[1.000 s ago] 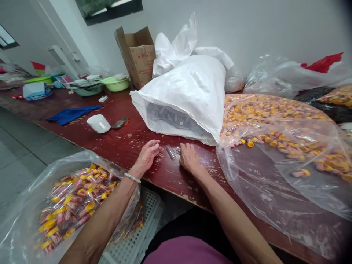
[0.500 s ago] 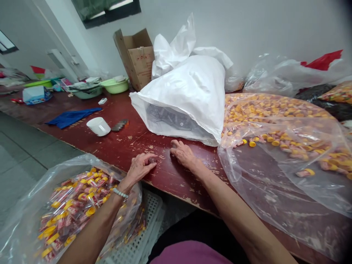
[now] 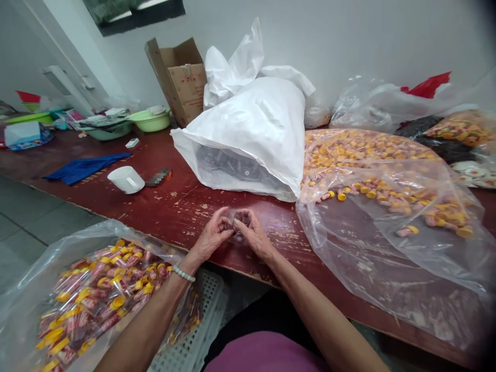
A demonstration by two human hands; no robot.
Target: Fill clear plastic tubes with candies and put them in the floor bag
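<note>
My left hand (image 3: 215, 232) and my right hand (image 3: 253, 232) meet just above the red tabletop. Between their curled fingers is a small clear plastic piece (image 3: 231, 216), mostly covered, so its exact shape cannot be told. Both hands are closed on it. Just beyond them lies a white woven sack (image 3: 259, 119), its mouth facing me, with clear plastic tubes (image 3: 240, 165) inside. To the left, below the table edge, an open plastic bag (image 3: 116, 227) holds many yellow-capped tubes (image 3: 112, 289). On the right, another clear bag (image 3: 349, 248) holds yellow-capped pieces with pink wrapping (image 3: 364, 150).
A white cup (image 3: 126, 180), a dark, partly blurred object (image 3: 158, 178) and a blue cloth (image 3: 83, 168) lie on the left of the red table (image 3: 186, 222). Behind stand a cardboard box (image 3: 188, 85) and green basins (image 3: 151, 121). White perforated crates (image 3: 207, 305) sit below the table edge.
My hands were apart on the tabletop and have come together, with the clear piece now between them. The view has shifted slightly to the right.
</note>
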